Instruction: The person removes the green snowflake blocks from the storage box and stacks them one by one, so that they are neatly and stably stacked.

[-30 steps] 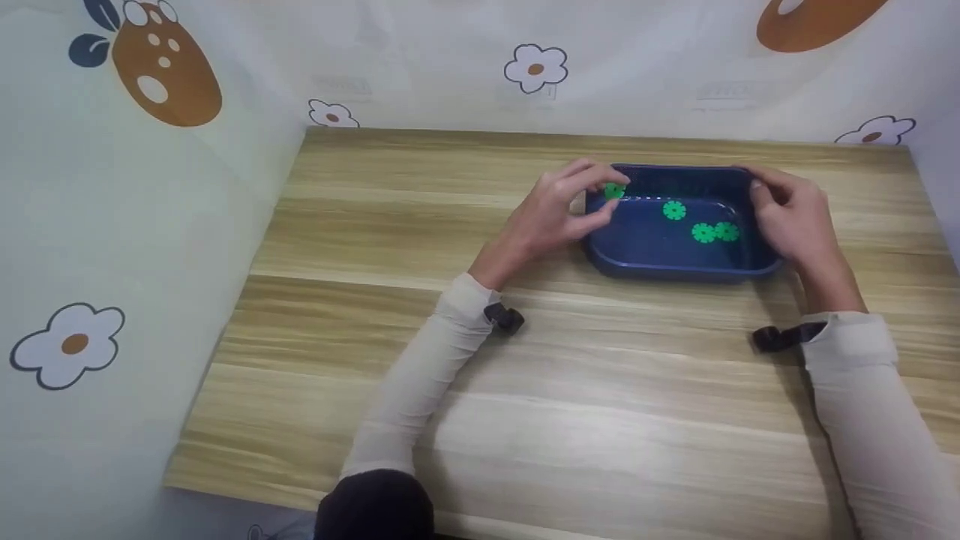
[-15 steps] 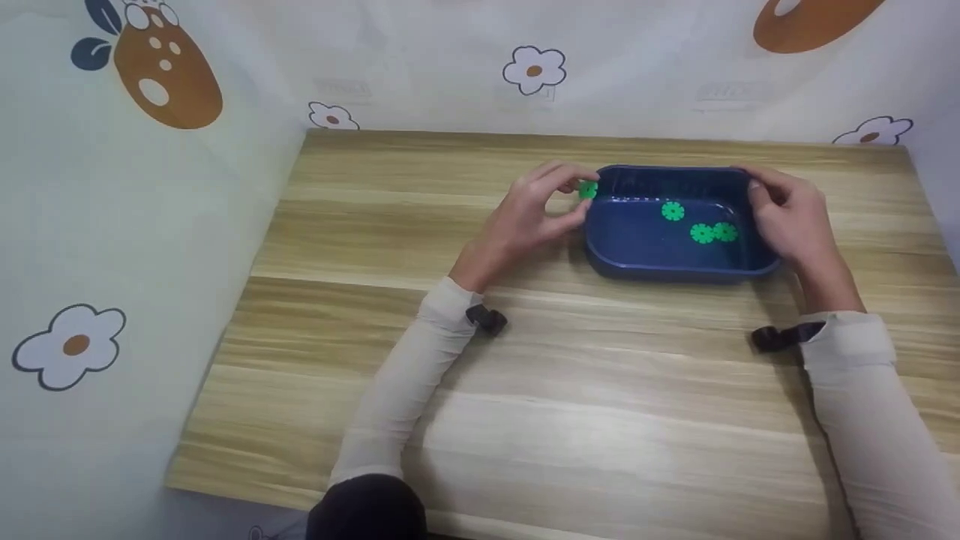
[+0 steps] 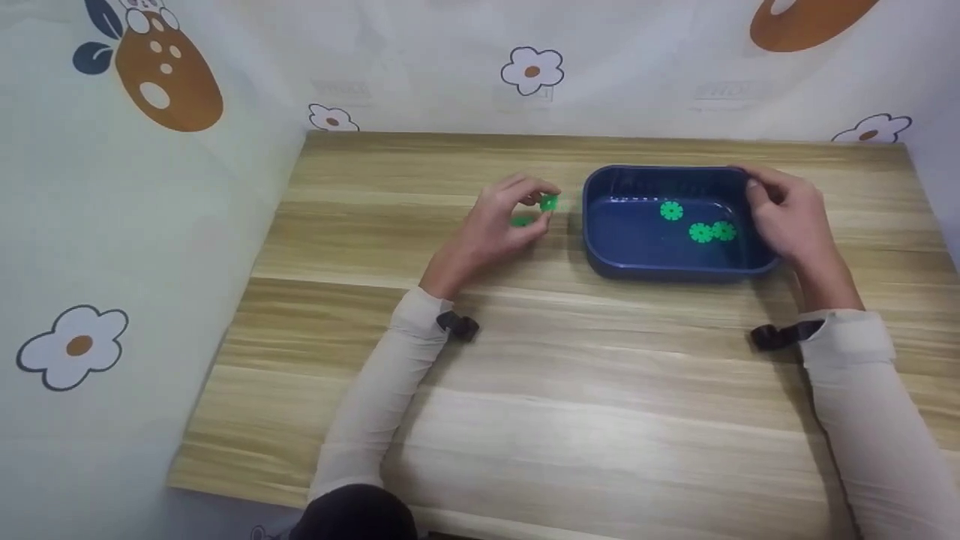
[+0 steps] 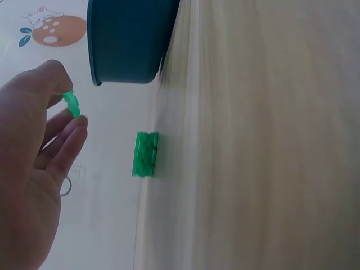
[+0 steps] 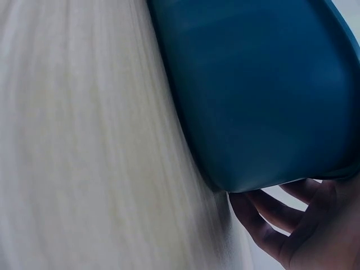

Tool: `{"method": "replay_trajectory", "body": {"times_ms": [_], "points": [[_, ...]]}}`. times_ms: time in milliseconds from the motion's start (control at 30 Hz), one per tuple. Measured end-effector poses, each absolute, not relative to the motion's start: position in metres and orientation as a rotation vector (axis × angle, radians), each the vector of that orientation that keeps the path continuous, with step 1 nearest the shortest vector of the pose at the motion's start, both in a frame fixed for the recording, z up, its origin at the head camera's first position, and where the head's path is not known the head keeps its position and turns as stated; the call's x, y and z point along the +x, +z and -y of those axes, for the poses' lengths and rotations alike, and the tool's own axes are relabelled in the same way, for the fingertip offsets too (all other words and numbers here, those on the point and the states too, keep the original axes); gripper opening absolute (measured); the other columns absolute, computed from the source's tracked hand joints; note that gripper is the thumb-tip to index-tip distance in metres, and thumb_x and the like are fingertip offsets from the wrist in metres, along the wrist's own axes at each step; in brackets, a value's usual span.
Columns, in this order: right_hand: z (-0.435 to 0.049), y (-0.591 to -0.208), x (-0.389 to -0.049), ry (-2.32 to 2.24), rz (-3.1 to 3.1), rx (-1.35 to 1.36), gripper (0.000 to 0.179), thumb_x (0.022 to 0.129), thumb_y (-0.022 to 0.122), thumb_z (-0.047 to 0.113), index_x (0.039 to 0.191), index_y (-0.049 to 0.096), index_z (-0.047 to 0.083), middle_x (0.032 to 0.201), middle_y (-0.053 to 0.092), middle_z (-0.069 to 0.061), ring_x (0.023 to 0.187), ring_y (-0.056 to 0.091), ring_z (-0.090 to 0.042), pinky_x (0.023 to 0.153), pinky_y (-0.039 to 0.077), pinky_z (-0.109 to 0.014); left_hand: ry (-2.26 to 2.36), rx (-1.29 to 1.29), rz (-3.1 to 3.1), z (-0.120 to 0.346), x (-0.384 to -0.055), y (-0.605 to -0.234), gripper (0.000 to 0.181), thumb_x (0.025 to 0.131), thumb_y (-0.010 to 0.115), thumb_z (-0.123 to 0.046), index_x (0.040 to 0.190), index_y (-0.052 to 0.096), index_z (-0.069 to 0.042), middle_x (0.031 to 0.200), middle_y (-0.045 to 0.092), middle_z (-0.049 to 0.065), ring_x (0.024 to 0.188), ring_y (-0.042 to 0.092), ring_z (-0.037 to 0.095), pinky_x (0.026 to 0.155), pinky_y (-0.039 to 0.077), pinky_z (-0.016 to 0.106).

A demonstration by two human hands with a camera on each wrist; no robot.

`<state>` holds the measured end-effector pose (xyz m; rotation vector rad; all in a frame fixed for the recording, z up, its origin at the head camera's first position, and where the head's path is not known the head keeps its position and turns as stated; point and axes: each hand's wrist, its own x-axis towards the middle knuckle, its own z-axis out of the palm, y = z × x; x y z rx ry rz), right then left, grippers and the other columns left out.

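My left hand [image 3: 499, 217] pinches a small green notched plastic disc [image 3: 549, 203] between thumb and fingertips, above the table and left of the blue bin [image 3: 637, 268]. In the left wrist view the pinched disc shows edge-on. A short stack of green discs [image 4: 145, 154] stands on the table close by; in the head view the hand partly hides it. Inside the bin lie a single green disc [image 3: 671, 211] and two more discs [image 3: 701, 232] side by side. My right hand [image 3: 796, 217] grips the bin's right end, thumb over the rim, fingers against the outer wall.
The wood-grain table [image 3: 525, 390] carries the bin near its back right. Patterned sheeting [image 3: 420, 67] with flowers and orange fruit hangs behind and at the left. Each wrist wears a small black camera [image 3: 459, 326].
My left hand has moved left from over the bin's left side to beside it, carrying the green disc. A green stack now shows beneath the hand. My right hand stays on the bin.
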<state>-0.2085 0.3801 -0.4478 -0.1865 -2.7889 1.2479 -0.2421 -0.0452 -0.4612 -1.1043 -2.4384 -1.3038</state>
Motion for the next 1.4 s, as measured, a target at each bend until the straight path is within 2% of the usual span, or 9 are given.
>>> {"method": "replay_trajectory", "body": {"times_ms": [133,333,500,833,1000,1100,1267,1333,1400], "points": [[-0.380,-0.448,-0.209,1.253,2.797,-0.197,0.043,0.113,0.045,0.038,0.150,0.066,0.029,0.154,0.064,-0.012,0.135,0.059,-0.009,0.122,0.042,-0.032,-1.263,-1.073,2.539,0.058,-0.242,-0.462,0.030,0.095,0.073,-0.007,0.126,0.075,-0.005,0.120,0.075,0.008,0.108,0.072,0.020,0.098,0.061,0.033],[-0.380,-0.451,-0.210,1.244,2.746,-0.170,0.040,0.112,0.049,0.035,0.145,0.071,0.027,0.145,0.070,-0.011,0.115,0.059,0.004,0.101,0.042,-0.017,-1.219,-1.083,2.711,0.070,-0.247,-0.461,0.032,0.097,0.073,-0.008,0.129,0.074,-0.003,0.127,0.076,0.008,0.113,0.071,0.020,0.103,0.058,0.032],[-0.380,-0.452,-0.210,1.234,2.750,-0.179,0.041,0.112,0.049,0.035,0.145,0.071,0.025,0.145,0.070,-0.012,0.113,0.057,0.008,0.100,0.042,-0.016,-1.161,-1.116,2.823,0.075,-0.249,-0.462,0.036,0.098,0.073,-0.009,0.134,0.073,-0.004,0.130,0.076,0.008,0.118,0.069,0.020,0.107,0.056,0.035],[-0.379,-0.450,-0.209,1.243,2.769,-0.186,0.041,0.113,0.048,0.036,0.147,0.069,0.028,0.149,0.067,-0.010,0.122,0.058,0.005,0.107,0.041,-0.018,-1.121,-1.137,2.865,0.076,-0.250,-0.463,0.034,0.096,0.075,-0.010,0.130,0.075,-0.006,0.127,0.077,0.008,0.115,0.068,0.020,0.104,0.057,0.035],[-0.379,-0.449,-0.210,1.257,2.791,-0.193,0.043,0.114,0.046,0.036,0.150,0.067,0.028,0.153,0.064,-0.013,0.137,0.058,-0.011,0.125,0.040,-0.034,-1.098,-1.145,2.874,0.076,-0.250,-0.462,0.032,0.096,0.075,-0.008,0.127,0.077,-0.006,0.122,0.077,0.007,0.112,0.069,0.019,0.102,0.057,0.034],[-0.379,-0.449,-0.210,1.255,2.797,-0.195,0.043,0.114,0.045,0.037,0.151,0.066,0.028,0.154,0.063,-0.013,0.140,0.057,-0.013,0.128,0.039,-0.040,-1.105,-1.145,2.876,0.076,-0.250,-0.462,0.031,0.095,0.075,-0.008,0.126,0.077,-0.006,0.121,0.077,0.007,0.112,0.069,0.019,0.102,0.057,0.034],[-0.380,-0.451,-0.209,1.250,2.759,-0.172,0.040,0.113,0.048,0.035,0.145,0.071,0.029,0.146,0.070,-0.011,0.120,0.060,0.002,0.108,0.043,-0.019,-1.121,-1.156,2.873,0.077,-0.249,-0.462,0.028,0.096,0.074,-0.008,0.124,0.078,-0.006,0.119,0.077,0.006,0.112,0.069,0.018,0.104,0.056,0.035],[-0.380,-0.452,-0.209,1.252,2.745,-0.164,0.039,0.112,0.049,0.034,0.143,0.073,0.029,0.143,0.072,-0.010,0.113,0.060,0.005,0.099,0.042,-0.017,-1.126,-1.158,2.873,0.077,-0.249,-0.462,0.028,0.097,0.074,-0.009,0.124,0.078,-0.007,0.120,0.078,0.006,0.113,0.069,0.018,0.105,0.056,0.035],[-0.380,-0.452,-0.209,1.250,2.745,-0.164,0.039,0.113,0.049,0.034,0.143,0.073,0.029,0.143,0.072,-0.009,0.113,0.059,0.007,0.099,0.041,-0.016,-1.121,-1.157,2.876,0.078,-0.249,-0.462,0.028,0.097,0.075,-0.010,0.125,0.078,-0.007,0.120,0.078,0.005,0.114,0.069,0.017,0.106,0.056,0.035]]}}
